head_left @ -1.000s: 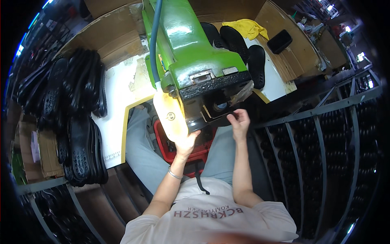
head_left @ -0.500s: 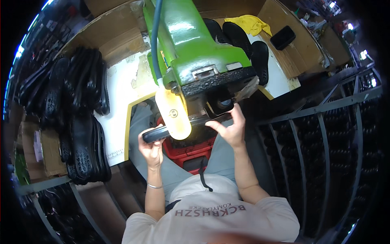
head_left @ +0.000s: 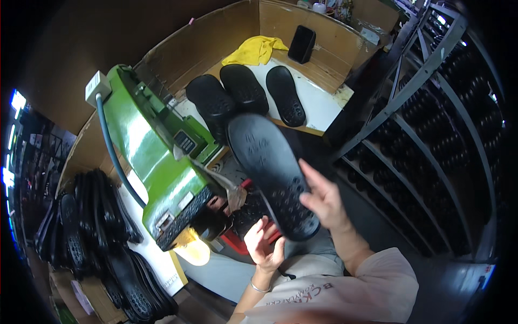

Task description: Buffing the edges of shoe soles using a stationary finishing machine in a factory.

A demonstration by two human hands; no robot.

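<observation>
Looks like a black shoe sole (head_left: pixel 261 164), long, round-ended, narrowed slightly at the middle, with faint handwritten marks near the upper end and clustered round hollows toward the lower. Held in the air right of the green machine (head_left: pixel 156 173), slanting, upper end nearer it. Gripped at the edge farther from the machine by the right hand (head_left: pixel 326 202).

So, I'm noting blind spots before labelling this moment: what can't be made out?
Far face of the black sole in the right hand: head view, turned from the camera.
Whether the left hand touches that sole: head view, the angle hides any gap.
Much of the red bin: head view, behind sole and left hand.
Count in the sole pile: head view, soles overlap.
</observation>
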